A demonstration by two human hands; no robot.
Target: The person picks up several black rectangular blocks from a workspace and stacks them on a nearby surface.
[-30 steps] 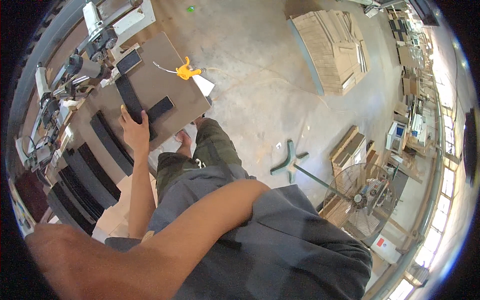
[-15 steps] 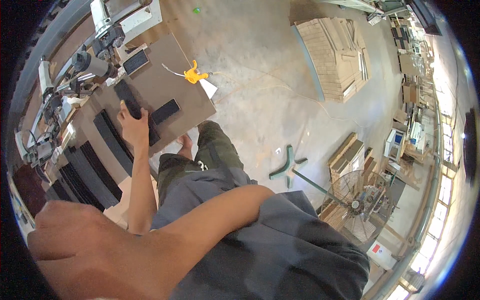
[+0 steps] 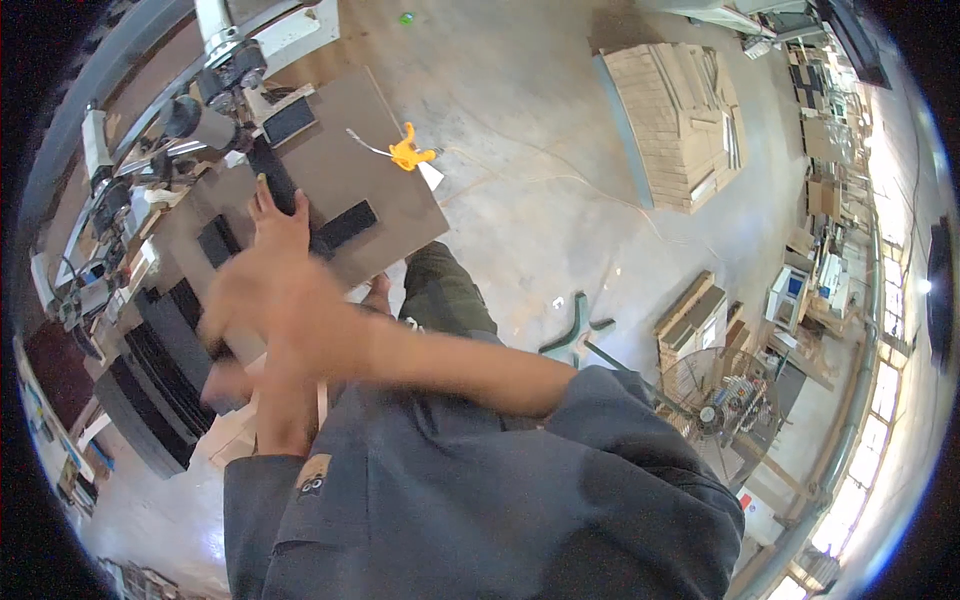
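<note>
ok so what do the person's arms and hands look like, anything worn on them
Both forearms are bare below short dark grey sleeves. The left hand wears no glove; the right hand is blurred, but looks gloveless too.

No readable words, no legible labels or brands, no numbers or signs made out

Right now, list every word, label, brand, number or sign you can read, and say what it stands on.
No text can be read.
Black strip at the left hand: no lettering visible.
Grey shirt: a small patch with eye-like marks, no readable words.
White panel with a red mark, near the fan: too small to read.
</note>
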